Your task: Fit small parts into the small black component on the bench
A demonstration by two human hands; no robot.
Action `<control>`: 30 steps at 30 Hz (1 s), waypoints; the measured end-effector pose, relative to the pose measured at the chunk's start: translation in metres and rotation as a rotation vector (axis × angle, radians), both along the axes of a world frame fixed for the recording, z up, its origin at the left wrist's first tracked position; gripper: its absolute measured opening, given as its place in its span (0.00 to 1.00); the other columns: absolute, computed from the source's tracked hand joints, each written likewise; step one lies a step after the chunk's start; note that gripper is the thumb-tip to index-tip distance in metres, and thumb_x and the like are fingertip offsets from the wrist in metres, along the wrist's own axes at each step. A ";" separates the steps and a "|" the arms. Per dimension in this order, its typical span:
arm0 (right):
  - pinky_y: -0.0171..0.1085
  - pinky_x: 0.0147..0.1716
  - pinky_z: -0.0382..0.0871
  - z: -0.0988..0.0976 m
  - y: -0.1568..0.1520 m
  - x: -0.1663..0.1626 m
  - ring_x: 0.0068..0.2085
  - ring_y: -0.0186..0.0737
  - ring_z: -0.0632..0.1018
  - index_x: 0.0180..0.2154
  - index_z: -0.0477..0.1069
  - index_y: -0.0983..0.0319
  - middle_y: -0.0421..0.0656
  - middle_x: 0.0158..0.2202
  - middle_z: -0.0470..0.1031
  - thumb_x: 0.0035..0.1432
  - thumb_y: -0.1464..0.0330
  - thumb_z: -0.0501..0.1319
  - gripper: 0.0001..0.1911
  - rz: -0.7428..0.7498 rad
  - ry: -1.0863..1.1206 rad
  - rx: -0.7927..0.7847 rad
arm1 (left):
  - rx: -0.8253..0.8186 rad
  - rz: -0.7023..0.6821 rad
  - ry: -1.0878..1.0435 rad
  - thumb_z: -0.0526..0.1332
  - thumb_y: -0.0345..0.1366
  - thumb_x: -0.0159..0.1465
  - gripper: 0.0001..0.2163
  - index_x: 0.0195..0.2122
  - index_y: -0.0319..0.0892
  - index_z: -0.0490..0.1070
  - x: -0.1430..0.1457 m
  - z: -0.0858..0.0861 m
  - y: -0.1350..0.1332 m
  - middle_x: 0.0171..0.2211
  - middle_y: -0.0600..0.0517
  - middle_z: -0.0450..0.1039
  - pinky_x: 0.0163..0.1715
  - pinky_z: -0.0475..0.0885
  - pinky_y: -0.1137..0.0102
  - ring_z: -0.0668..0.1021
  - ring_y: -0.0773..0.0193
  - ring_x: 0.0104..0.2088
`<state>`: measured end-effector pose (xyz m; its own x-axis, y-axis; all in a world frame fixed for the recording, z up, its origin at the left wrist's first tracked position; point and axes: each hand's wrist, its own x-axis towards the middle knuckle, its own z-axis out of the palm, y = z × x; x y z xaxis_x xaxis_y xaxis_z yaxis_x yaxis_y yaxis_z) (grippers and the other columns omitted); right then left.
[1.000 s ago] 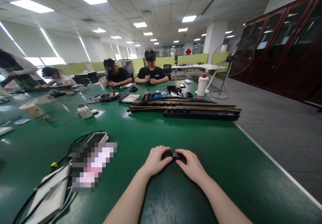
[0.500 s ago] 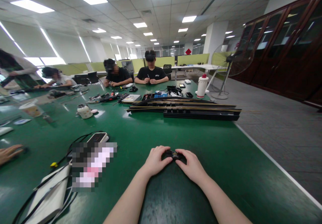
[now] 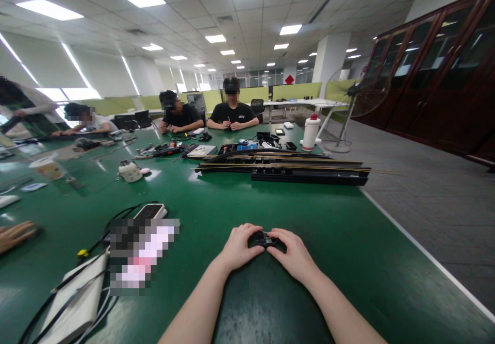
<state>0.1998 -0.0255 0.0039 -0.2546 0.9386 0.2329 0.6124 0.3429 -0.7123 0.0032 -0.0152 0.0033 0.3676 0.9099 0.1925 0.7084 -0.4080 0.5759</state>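
Both of my hands rest on the green table (image 3: 340,230) close in front of me. Between them lies a small black part (image 3: 263,239). My left hand (image 3: 240,246) curls round its left side, fingers closed on it. My right hand (image 3: 293,254) grips its right side, thumb and fingers pinched against it. Most of the part is hidden under my fingers.
A white flat device with black cables (image 3: 73,302) and a phone (image 3: 150,211) lie at the left. Long black rails (image 3: 294,168) cross the table's middle, with a white bottle (image 3: 311,132) behind. Several people sit at the far end. Another person's hand (image 3: 15,233) rests at the left edge.
My right fingers have closed in slightly on the black part. Another person's hand came into view at the left edge of the table.
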 end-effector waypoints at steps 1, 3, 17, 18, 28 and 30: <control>0.48 0.54 0.62 0.000 0.000 0.000 0.51 0.47 0.73 0.43 0.74 0.57 0.46 0.48 0.75 0.50 0.67 0.63 0.16 0.003 -0.002 -0.001 | 0.001 -0.004 -0.001 0.65 0.37 0.55 0.21 0.51 0.47 0.68 0.000 0.000 0.000 0.47 0.50 0.70 0.50 0.63 0.62 0.70 0.55 0.49; 0.48 0.53 0.62 0.001 0.000 0.000 0.51 0.47 0.73 0.42 0.74 0.57 0.45 0.47 0.76 0.49 0.68 0.63 0.15 0.010 -0.006 -0.004 | 0.000 -0.013 -0.001 0.66 0.38 0.55 0.20 0.50 0.48 0.68 0.000 0.002 0.000 0.47 0.50 0.71 0.50 0.63 0.62 0.71 0.55 0.49; 0.46 0.52 0.64 0.001 0.002 0.002 0.48 0.46 0.75 0.38 0.74 0.58 0.45 0.44 0.77 0.49 0.69 0.62 0.11 -0.016 0.097 -0.047 | -0.013 -0.016 0.005 0.66 0.38 0.55 0.20 0.49 0.46 0.69 -0.001 0.002 0.000 0.45 0.51 0.73 0.49 0.63 0.62 0.71 0.56 0.47; 0.45 0.52 0.64 0.002 0.002 0.002 0.48 0.45 0.75 0.38 0.74 0.58 0.44 0.44 0.77 0.49 0.69 0.62 0.12 -0.026 0.118 -0.061 | -0.011 -0.016 0.005 0.66 0.38 0.55 0.20 0.49 0.46 0.69 -0.001 0.002 0.000 0.45 0.51 0.73 0.49 0.63 0.62 0.71 0.56 0.47; 0.42 0.48 0.68 0.004 0.004 0.005 0.43 0.43 0.77 0.38 0.72 0.59 0.43 0.39 0.78 0.50 0.65 0.61 0.11 -0.031 0.324 -0.173 | -0.023 -0.006 0.005 0.65 0.38 0.56 0.19 0.49 0.47 0.69 0.000 0.003 -0.001 0.45 0.51 0.73 0.49 0.63 0.62 0.71 0.55 0.47; 0.43 0.48 0.68 0.003 0.005 0.005 0.43 0.43 0.77 0.38 0.72 0.60 0.44 0.39 0.78 0.49 0.65 0.62 0.12 -0.039 0.372 -0.183 | -0.024 -0.003 0.006 0.65 0.38 0.56 0.19 0.49 0.46 0.69 0.000 0.004 -0.001 0.45 0.51 0.73 0.49 0.63 0.62 0.71 0.55 0.47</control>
<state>0.2048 -0.0209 0.0074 -0.1481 0.9803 0.1305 0.3116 0.1715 -0.9346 0.0030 -0.0166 0.0068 0.3716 0.9130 0.1687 0.7107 -0.3966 0.5811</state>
